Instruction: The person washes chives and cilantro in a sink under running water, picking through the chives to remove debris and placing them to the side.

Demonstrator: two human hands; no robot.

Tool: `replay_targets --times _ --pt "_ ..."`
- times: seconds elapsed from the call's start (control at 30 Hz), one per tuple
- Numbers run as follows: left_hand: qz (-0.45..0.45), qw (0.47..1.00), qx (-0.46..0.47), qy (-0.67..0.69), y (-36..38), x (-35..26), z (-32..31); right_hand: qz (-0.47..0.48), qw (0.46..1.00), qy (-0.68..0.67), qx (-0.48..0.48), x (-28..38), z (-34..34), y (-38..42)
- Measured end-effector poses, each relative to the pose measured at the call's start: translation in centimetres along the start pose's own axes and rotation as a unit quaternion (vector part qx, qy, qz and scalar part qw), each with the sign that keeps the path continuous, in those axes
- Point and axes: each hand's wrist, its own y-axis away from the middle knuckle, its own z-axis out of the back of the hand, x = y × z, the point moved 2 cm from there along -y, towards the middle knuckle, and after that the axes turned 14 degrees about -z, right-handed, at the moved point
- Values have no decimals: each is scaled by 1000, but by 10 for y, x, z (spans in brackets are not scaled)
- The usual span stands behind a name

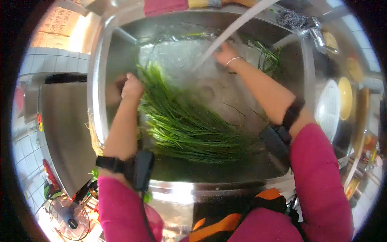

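Greens (187, 127) were submerged along the sink's (96, 92) left and near edges. The left hand (132, 87) was loosely curled beside them, any grip unclear; the right hand's (227, 55) fingers were blurred. Carton (54, 25) writing was illegible.

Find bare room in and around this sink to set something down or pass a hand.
Set down: steel surface left of the sink. Pass a hand: mostly open water between the greens and right forearm. Crowded: lower left and middle, greens; upper right corner, loose stems; left wall, left hand; beyond right rim, white basket, yellow dish.
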Motion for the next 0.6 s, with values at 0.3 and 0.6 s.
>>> replay_targets --times 0.3,0.6 --pt "-107 993 17 -36 -21 -19 3 247 774 578 81 -35 37 137" --pt "-360 822 -351 267 93 -90 116 63 859 448 239 -10 50 128"
